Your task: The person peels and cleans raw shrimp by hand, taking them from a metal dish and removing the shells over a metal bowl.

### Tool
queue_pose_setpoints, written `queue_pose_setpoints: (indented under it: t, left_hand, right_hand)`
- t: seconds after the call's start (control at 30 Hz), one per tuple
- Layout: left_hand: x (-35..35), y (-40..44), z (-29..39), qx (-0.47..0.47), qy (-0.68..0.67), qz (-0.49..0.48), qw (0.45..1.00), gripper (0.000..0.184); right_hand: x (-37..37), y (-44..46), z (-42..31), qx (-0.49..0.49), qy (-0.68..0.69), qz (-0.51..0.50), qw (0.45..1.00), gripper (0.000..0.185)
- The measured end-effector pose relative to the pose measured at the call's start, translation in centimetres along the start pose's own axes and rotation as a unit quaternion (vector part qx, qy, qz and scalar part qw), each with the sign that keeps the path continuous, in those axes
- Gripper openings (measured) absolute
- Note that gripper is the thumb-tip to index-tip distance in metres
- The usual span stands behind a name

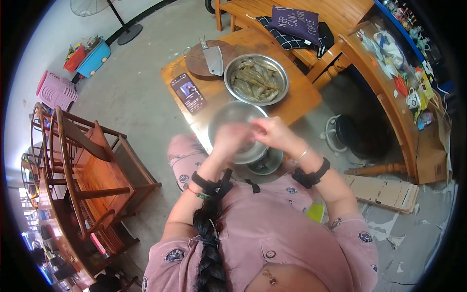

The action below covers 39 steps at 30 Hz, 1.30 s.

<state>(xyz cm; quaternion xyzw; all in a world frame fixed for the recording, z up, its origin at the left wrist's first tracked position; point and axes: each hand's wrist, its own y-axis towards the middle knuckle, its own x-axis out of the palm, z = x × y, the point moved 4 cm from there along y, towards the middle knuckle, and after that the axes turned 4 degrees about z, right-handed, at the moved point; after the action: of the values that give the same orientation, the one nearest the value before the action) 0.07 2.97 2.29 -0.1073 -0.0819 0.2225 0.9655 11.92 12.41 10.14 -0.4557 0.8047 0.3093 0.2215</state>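
Observation:
My left hand (234, 138) is over a metal bowl (224, 115) at the table's near edge, its fingers smeared by motion. Close beside it, my right hand (275, 133) has its fingers curled into a pinch at the bowl's right side. Whatever lies between the fingertips is too blurred to make out. Behind them stands a second metal bowl (284, 93) full of raw, greyish-green shrimp (255, 79). Under the near bowl, partly hidden by it, shows a greenish basin (270, 164).
On the wooden table (304, 100) are a lit phone (188, 93) and a round chopping board (194, 61) with a cleaver (213, 59) on it. A wooden chair (104, 180) stands at left, a bench (248, 10) at the back, and flattened cardboard (382, 193) at right.

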Motion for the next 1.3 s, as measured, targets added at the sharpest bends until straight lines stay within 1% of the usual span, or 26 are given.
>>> queue_pose_setpoints:
  t: [0.03, 0.07, 0.1, 0.13, 0.2, 0.33, 0.4, 0.43, 0.47, 0.5, 0.53, 0.6, 0.63, 0.7, 0.73, 0.8, 0.83, 0.9, 0.93, 1.0, 1.07, 1.1, 1.2, 1.23, 1.3]
  left_hand:
    - [0.1, 0.0, -0.1, 0.001, -0.010, -0.003, 1.000, 0.012]
    - [0.1, 0.1, -0.3, 0.003, -0.009, -0.003, 1.000, 0.012]
    - [0.2, 0.2, -0.2, 0.028, 0.014, -0.007, 0.999, 0.012]
    - [0.2, 0.2, -0.1, 0.052, 0.037, -0.010, 0.998, 0.012]
    - [0.3, 0.3, -0.5, 0.038, 0.045, -0.004, 0.998, 0.013]
    - [0.5, 0.3, -0.4, 0.044, 0.059, -0.013, 0.997, 0.014]
    - [0.6, 0.2, -0.1, 0.021, 0.042, -0.007, 0.999, 0.014]
    - [0.6, 0.0, 0.3, 0.022, 0.042, -0.007, 0.999, 0.014]
    - [0.6, -0.1, 0.4, 0.002, 0.035, -0.003, 0.999, 0.014]
    - [0.6, -0.4, 0.7, -0.018, 0.028, 0.001, 0.999, 0.013]
    - [0.8, -0.6, 1.1, -0.019, 0.028, -0.001, 0.999, 0.013]
    - [1.1, -1.1, 1.5, -0.031, -0.027, -0.013, 0.999, 0.014]
    - [1.1, -1.0, 1.2, -0.033, -0.026, -0.016, 0.999, 0.014]
    - [0.8, -0.8, 1.1, -0.024, 0.010, -0.033, 0.999, 0.015]
    - [0.8, -0.8, 1.1, -0.024, 0.011, -0.037, 0.999, 0.015]
    - [1.0, -0.9, 1.3, -0.033, -0.027, -0.032, 0.999, 0.017]
    - [1.0, -0.8, 1.1, -0.043, -0.045, -0.031, 0.998, 0.018]
    - [0.7, -0.3, 0.5, -0.042, -0.029, -0.033, 0.998, 0.018]
    - [0.5, 0.0, 0.1, -0.040, -0.014, -0.030, 0.999, 0.018]
    - [0.5, 0.0, -0.2, -0.043, -0.010, -0.033, 0.998, 0.017]
    - [0.7, -0.2, 0.1, -0.041, 0.025, -0.030, 0.998, 0.015]
    - [0.9, -0.3, 0.3, -0.042, 0.026, -0.030, 0.998, 0.015]
    - [1.3, -0.9, 0.8, -0.056, 0.010, -0.022, 0.998, 0.014]
    - [1.5, -1.1, 1.2, -0.047, 0.012, -0.021, 0.999, 0.014]
    - [1.8, -1.6, 2.2, -0.031, 0.010, -0.025, 0.999, 0.014]
  right_hand:
    - [0.1, -0.1, 0.1, 0.000, 0.000, 0.000, 1.000, 0.023]
    - [0.4, -0.2, 0.2, -0.033, -0.033, -0.005, 0.999, 0.027]
    - [0.6, -0.1, 0.2, -0.066, -0.067, -0.009, 0.995, 0.032]
    - [0.7, 0.0, 0.5, -0.069, -0.068, -0.008, 0.995, 0.032]
    - [1.0, 0.0, 1.0, -0.060, -0.076, -0.049, 0.994, 0.030]
    - [0.9, 0.3, 1.0, -0.080, -0.086, -0.066, 0.991, 0.029]
    - [0.7, 0.4, 0.7, -0.073, -0.077, -0.069, 0.992, 0.022]
    - [0.5, 0.5, 0.4, -0.073, -0.078, -0.069, 0.992, 0.022]
    - [0.4, 0.6, 0.1, -0.077, -0.061, -0.059, 0.993, 0.014]
    - [0.2, 0.7, -0.2, -0.081, -0.045, -0.049, 0.995, 0.012]
    - [0.2, 0.7, -0.2, -0.078, -0.045, -0.048, 0.995, 0.012]
    - [0.1, 0.8, 0.0, -0.044, -0.026, -0.056, 0.997, 0.011]
    - [0.1, 0.7, 0.2, -0.041, -0.027, -0.054, 0.997, 0.011]
    - [0.0, 0.7, 0.9, 0.016, 0.009, -0.057, 0.998, 0.012]
    - [-0.2, 0.6, 1.0, 0.019, 0.008, -0.054, 0.998, 0.012]
    - [-0.5, 0.6, 1.3, 0.081, 0.050, -0.062, 0.994, 0.012]
    - [-0.6, 0.7, 1.3, 0.083, 0.049, -0.058, 0.994, 0.012]
    - [-0.7, 0.8, 0.3, -0.032, -0.042, -0.063, 0.997, 0.012]
    - [-0.6, 0.8, 0.2, -0.030, -0.042, -0.061, 0.997, 0.012]
    - [-0.3, 0.5, 0.0, -0.059, -0.094, -0.064, 0.992, 0.013]
    - [-0.5, 0.4, 0.2, -0.057, -0.072, -0.065, 0.994, 0.013]
    - [-0.5, 0.5, 0.4, -0.057, -0.050, -0.068, 0.995, 0.014]
    - [-0.5, 0.5, 0.7, -0.045, -0.058, -0.057, 0.996, 0.013]
    - [-0.5, 0.4, 0.7, -0.042, -0.055, -0.058, 0.996, 0.013]
    - [-0.8, 0.3, 1.3, 0.051, 0.042, -0.051, 0.997, 0.011]
